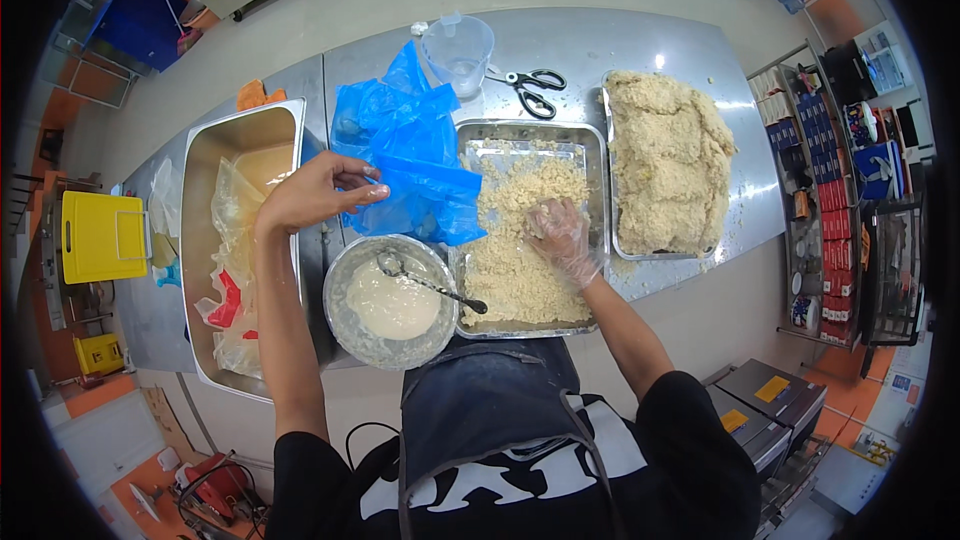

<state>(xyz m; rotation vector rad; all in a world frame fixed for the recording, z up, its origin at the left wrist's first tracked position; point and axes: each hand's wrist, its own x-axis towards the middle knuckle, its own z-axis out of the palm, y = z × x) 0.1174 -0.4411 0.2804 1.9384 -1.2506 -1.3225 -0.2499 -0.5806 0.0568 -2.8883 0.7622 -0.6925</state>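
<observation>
My left hand [322,190] is bare and hovers at the edge of a crumpled blue plastic bag [400,130]. Its fingers curve loosely, apart from the thumb, and nothing shows between them. My right hand [562,240], in a clear disposable glove, rests in pale crumbs [520,280] inside a shallow metal tray [600,170]. Its fingers curl down into the crumbs; whatever they hold is hidden. Between my arms stands a metal bowl [345,335] of creamy white batter [385,310]. A dark-handled spoon [440,290] leans across it.
Right of the crumb tray, another tray is heaped with crumb-coated pieces [670,165]. Black-handled scissors [535,90] and a clear plastic jug [458,50] are at the back. A deep metal pan [195,240] with plastic bags stands left. Shelving [825,200] rises beyond the table's right end.
</observation>
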